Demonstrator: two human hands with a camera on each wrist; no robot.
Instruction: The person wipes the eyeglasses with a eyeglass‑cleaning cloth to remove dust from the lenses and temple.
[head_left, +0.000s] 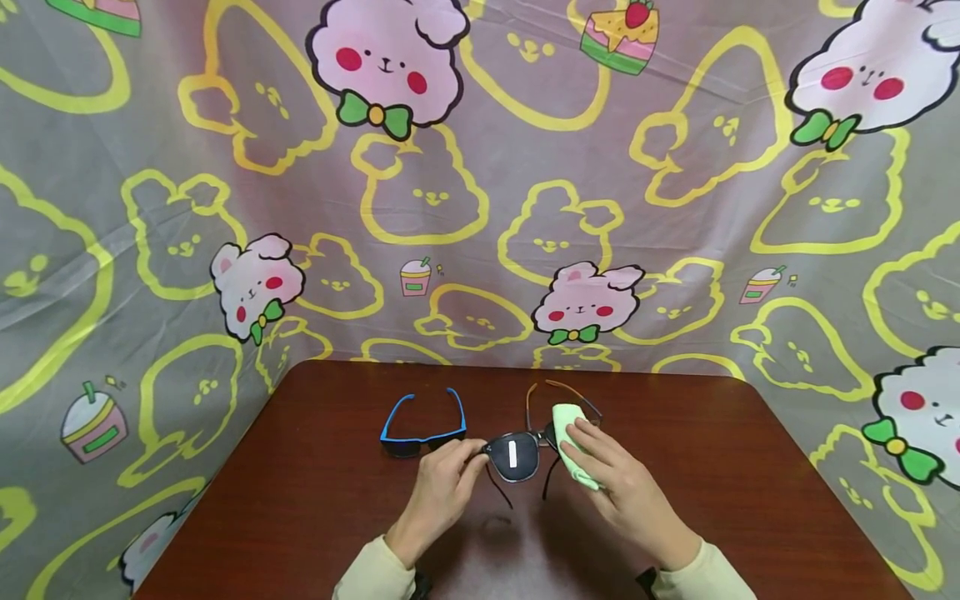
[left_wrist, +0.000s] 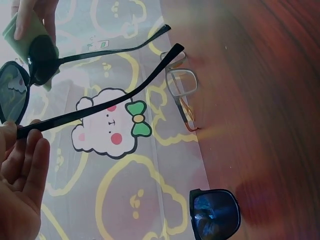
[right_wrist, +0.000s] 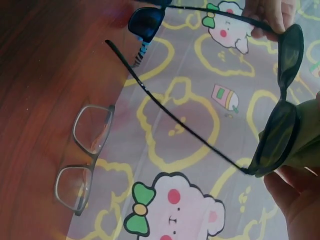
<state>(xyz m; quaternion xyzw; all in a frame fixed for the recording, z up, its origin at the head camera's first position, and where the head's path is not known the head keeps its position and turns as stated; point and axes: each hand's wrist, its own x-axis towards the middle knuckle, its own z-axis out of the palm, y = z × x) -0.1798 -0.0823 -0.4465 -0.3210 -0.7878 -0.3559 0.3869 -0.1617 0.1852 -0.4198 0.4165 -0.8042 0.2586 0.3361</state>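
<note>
We take the black sunglasses [head_left: 529, 463] as our landmark: they are held up above the desk [head_left: 300, 483], between the two hands, with both temples unfolded. To their left, our left hand [head_left: 447, 479] pinches the outer end of the frame between thumb and fingers, near the hinge. To their right, our right hand [head_left: 626, 479] presses a pale green cloth [head_left: 568, 425] against the other lens, its fingers lying over the cloth and its thumb at the lower rim, so that cloth and lens are pinched together.

We judge the step in hand to be wiping that right-side lens. The lens on the left of the sunglasses is uncovered and bears a small white label [head_left: 513, 454]. Beyond the sunglasses, to the left, the blue-framed sunglasses [head_left: 424, 440] rest on the desk; beyond them to the right lie the clear-lensed glasses [right_wrist: 94, 159] with brownish temples. No hand touches either pair.

The next move, as we see it, calls for a steady left-hand pinch while the cloth rubs lightly across the lens. Too hard a push could twist the slim frame at the bridge or leave the cloth snagged on the hinge.
</note>
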